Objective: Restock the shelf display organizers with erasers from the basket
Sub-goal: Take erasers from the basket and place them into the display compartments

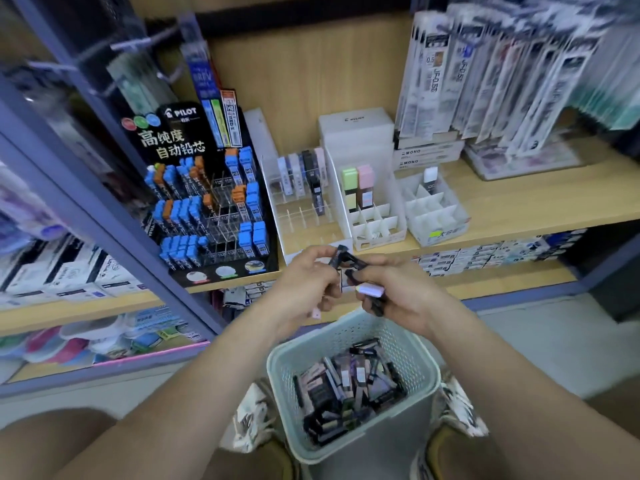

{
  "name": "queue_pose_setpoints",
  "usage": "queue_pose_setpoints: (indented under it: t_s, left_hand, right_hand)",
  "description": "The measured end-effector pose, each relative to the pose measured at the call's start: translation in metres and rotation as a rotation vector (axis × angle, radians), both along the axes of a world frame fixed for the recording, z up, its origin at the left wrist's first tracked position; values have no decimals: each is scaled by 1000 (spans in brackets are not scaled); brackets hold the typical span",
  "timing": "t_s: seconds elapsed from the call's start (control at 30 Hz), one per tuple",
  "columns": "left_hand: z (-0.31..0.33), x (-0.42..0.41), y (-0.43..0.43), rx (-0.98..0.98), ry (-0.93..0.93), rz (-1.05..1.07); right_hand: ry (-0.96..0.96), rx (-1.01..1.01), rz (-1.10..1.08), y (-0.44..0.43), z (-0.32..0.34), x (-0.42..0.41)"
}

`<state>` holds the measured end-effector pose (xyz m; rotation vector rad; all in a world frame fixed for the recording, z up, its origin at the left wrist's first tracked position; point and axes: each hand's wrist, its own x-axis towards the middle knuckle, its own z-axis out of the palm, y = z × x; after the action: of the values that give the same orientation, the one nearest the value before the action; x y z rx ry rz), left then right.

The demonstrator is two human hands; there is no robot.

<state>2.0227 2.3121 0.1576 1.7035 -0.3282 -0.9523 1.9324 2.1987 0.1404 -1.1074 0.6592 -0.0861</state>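
Two hands meet just above the basket (349, 336), close together in front of the shelf (519, 206) edge. The left hand (304, 282) has a narrow grip, thumb and fingertips pinching a dark eraser (337, 255) that tilts up and to the right. The right hand (401, 296) has its grip curled round a small bunch of erasers (372, 289); one with a pale lilac end sticks out toward the left hand. The exact count in that bunch cannot be told.

Below them the pale green basket sits low between the person's knees, and a loose heap of dark erasers (346, 386) covers its bottom.

On the shelf stand three organizers side by side. The clear organizer (301, 213) on the left holds a row of upright erasers at its back. The middle white organizer (375, 226) carries a green eraser (349, 188) and a pink eraser (365, 187) in its rear cells. The right white organizer (436, 218) has a single eraser (430, 181) standing at its back. Left of the clear organizer stands a black display of pencil leads (207, 202) with blue and orange cases.
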Motion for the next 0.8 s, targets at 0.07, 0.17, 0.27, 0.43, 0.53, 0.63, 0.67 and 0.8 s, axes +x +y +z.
queue_pose_setpoints:
  t_s: [0.07, 0.17, 0.27, 0.43, 0.53, 0.63, 0.67, 0.8]
  left_hand:
    - [17, 5, -2, 4, 23, -13]
    - [39, 11, -5, -15, -30, -147]
    - [56, 19, -9, -40, -224, -198]
    - [73, 43, -21, -185, -271, -44]
    - [79, 59, -24, -250, -177, 65]
    - [75, 64, -27, -225, -116, 55]
    - [74, 64, -29, -225, -93, 58]
    - [72, 68, -31, -265, 1, 111]
  right_hand:
    - [11, -89, 31, -4, 16, 4]
    - [20, -161, 117, -13, 44, 7]
    - [29, -236, 252, -31, 74, 12]
    - [20, -342, 278, -51, 89, 22]
    - [13, -185, 86, -57, 80, 32]
    - [-35, 5, -36, -54, 77, 48]
    - [-54, 75, -42, -52, 79, 52]
    - [-150, 229, 58, -42, 85, 62]
